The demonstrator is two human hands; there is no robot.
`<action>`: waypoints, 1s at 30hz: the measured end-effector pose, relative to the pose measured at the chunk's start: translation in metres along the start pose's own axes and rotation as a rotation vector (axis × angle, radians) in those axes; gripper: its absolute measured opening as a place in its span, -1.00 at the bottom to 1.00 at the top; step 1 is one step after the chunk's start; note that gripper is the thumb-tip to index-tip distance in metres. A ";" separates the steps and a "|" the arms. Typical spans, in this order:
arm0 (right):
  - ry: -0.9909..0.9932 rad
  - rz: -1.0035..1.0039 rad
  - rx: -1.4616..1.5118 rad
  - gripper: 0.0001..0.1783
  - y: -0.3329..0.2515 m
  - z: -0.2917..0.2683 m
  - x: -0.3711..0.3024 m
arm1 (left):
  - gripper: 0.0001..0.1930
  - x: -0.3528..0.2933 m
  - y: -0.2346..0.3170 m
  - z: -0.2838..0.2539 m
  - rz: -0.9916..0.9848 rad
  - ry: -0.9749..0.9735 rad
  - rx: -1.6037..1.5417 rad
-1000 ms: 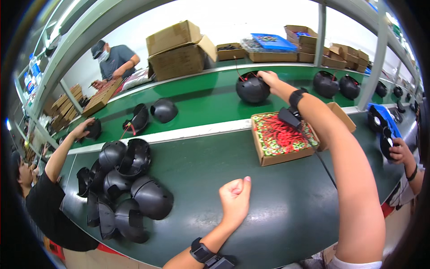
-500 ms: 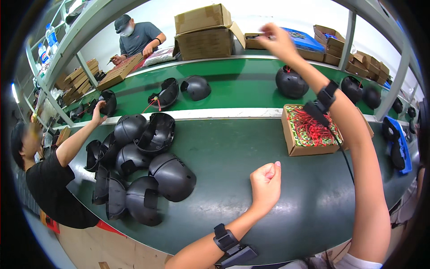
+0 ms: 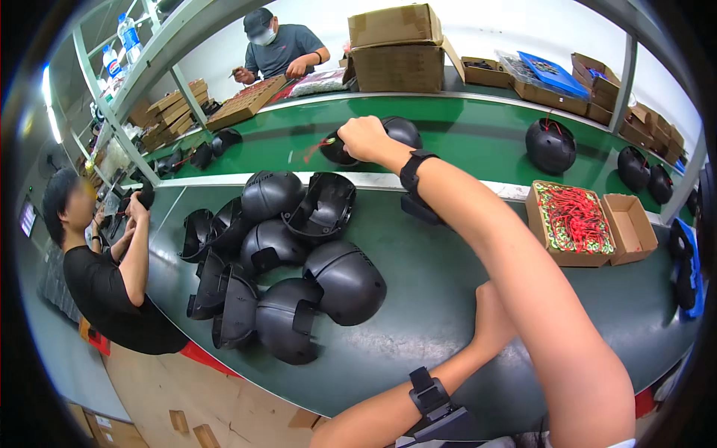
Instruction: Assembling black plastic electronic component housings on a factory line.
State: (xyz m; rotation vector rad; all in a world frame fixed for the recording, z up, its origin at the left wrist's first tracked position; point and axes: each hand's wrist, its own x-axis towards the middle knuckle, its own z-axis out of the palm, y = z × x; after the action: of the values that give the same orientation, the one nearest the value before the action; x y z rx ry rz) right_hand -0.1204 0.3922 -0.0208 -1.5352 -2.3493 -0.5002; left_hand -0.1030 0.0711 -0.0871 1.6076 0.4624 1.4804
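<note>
Over the green conveyor belt (image 3: 463, 138), my right hand (image 3: 364, 140) is closed at a black helmet shell (image 3: 337, 151) with a red cord hanging from it; its fingertips are mostly turned away. Another black helmet shell (image 3: 403, 131) sits just behind that hand. Partly covered by my right forearm, my left hand (image 3: 489, 305) is above the dark green table (image 3: 418, 336), and its fingers are hidden. Left of my hands lies a cluster of black helmet shells (image 3: 347, 284), some with the hollow side showing.
A carton of red cords (image 3: 571, 220) stands on the right beside an open carton (image 3: 631, 231). More shells (image 3: 551, 145) sit along the belt. One co-worker (image 3: 112, 276) stands at the left; another person (image 3: 280, 48) works beyond the belt near large cartons (image 3: 396, 60).
My right hand has come down and leftward to the helmet shell on the belt. My left hand was a visible fist; now my right forearm crosses it. The view has swung left.
</note>
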 end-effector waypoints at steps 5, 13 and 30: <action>0.330 0.079 -0.188 -0.93 0.019 -0.046 -0.007 | -0.82 -0.003 -0.001 0.013 -0.345 0.055 -0.204; 0.054 0.384 0.896 -0.80 0.057 -0.151 -0.077 | -0.73 0.004 -0.011 -0.002 -0.178 0.234 0.080; 0.137 0.735 1.167 -0.63 0.024 -0.208 -0.421 | -0.53 0.011 0.035 0.003 -0.463 -0.350 -0.410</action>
State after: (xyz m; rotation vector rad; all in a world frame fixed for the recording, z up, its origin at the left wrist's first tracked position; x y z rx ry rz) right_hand 0.0768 -0.0342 -0.0079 -1.4387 -1.2799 0.7721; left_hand -0.1072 0.0592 -0.0522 1.2844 0.2806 0.8567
